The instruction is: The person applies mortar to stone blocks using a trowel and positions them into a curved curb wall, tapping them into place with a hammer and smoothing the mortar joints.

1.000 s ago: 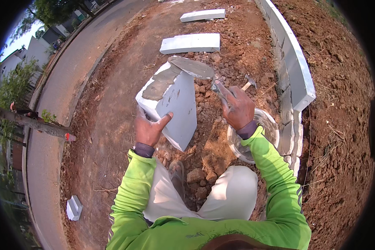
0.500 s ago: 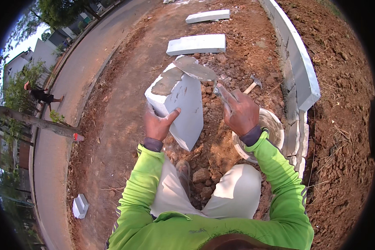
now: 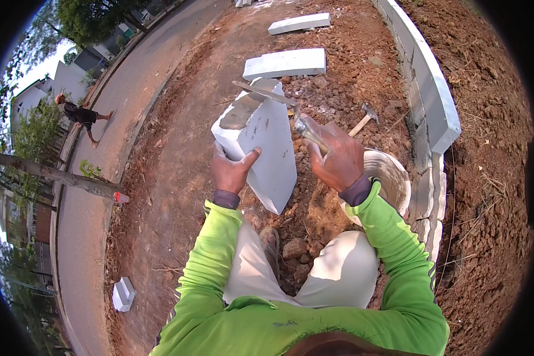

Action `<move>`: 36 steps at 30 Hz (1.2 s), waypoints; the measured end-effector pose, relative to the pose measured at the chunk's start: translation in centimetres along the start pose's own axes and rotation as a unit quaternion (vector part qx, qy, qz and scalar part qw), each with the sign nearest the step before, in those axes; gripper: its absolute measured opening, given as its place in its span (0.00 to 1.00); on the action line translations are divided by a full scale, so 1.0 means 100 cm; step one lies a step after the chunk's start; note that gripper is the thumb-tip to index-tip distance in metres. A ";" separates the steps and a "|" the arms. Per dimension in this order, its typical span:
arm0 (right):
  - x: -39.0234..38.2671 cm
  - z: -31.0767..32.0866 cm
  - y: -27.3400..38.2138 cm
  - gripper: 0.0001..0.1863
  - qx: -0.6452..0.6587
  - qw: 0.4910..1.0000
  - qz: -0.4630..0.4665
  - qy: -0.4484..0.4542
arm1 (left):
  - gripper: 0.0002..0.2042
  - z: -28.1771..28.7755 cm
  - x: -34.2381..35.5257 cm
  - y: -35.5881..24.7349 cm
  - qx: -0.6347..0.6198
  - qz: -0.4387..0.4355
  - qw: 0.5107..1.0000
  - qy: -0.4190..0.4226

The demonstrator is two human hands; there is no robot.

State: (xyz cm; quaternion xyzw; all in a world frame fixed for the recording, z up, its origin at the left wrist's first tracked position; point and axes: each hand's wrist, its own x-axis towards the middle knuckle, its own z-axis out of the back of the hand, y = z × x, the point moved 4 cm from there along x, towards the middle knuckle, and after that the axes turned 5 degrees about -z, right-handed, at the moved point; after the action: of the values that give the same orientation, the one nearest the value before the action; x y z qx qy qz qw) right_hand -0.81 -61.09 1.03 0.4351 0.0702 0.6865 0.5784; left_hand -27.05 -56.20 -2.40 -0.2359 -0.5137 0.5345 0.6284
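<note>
My left hand [image 3: 231, 169] grips a white block [image 3: 266, 157] at its side, with thumb on the face and fingers round the edge. Grey mortar [image 3: 241, 111] coats the block's upper end. My right hand [image 3: 338, 154] is closed on the handle of a trowel [image 3: 260, 89], whose blade lies tilted across the mortared top. Behind my right wrist stands a round bucket [image 3: 393, 178], its inside smeared pale grey and partly hidden. A hammer [image 3: 359, 122] with a wooden handle lies on the rubble beyond my right hand.
White blocks [image 3: 285, 62] [image 3: 299, 24] lie ahead, another [image 3: 123, 293] at lower left. A block wall [image 3: 436, 113] and thin string border the right, beside loose soil. A person [image 3: 80, 115] walks on the road [image 3: 121, 83] left, past a leaning tree trunk [image 3: 53, 172].
The trowel blade has tilted from flat to nearly edge-on as my right hand turned slightly. The block has shifted slightly right in view, with the surroundings. The person on the road has moved forward into clearer view.
</note>
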 end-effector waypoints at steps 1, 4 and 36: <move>0.003 -0.005 -0.002 0.27 -0.024 0.999 0.019 -0.014 | 0.35 0.000 0.000 0.000 0.002 -0.003 1.000 0.000; 0.000 -0.026 -0.016 0.28 -0.100 0.992 0.064 -0.051 | 0.35 -0.004 0.003 -0.003 0.000 -0.009 1.000 0.003; -0.016 -0.031 0.017 0.31 -0.086 0.987 0.131 -0.011 | 0.36 0.008 0.008 0.003 0.046 0.013 0.999 -0.009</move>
State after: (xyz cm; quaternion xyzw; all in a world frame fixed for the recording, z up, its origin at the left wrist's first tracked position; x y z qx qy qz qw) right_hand -4.22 -61.68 -0.68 0.3964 -0.0534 0.7553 0.5192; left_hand -27.92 -55.60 -2.04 -0.2085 -0.4915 0.5676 0.6268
